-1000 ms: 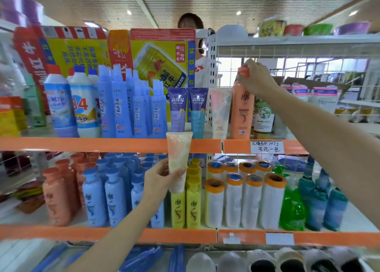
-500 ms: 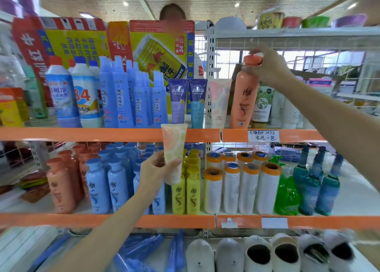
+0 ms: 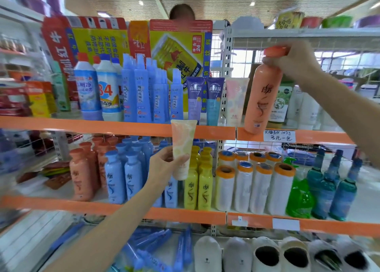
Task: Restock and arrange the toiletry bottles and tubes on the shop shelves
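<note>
Restocking is partway through. The right hand (image 3: 296, 63) is gripping the tall orange plastic bottle (image 3: 262, 95) by its cap at 2 o'clock, tilted over the upper shelf's orange edge (image 3: 102, 125). The left hand (image 3: 166, 164) is pinching the pale peach-and-yellow tube (image 3: 183, 146) at centre, unplaced; both are awaiting shelf positions

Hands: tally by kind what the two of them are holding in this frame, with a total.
Bottles: 1, the orange bottle, its top in the right hand.
Tubes: 1, the peach-and-yellow tube, in the left hand.
Total: 2
</note>
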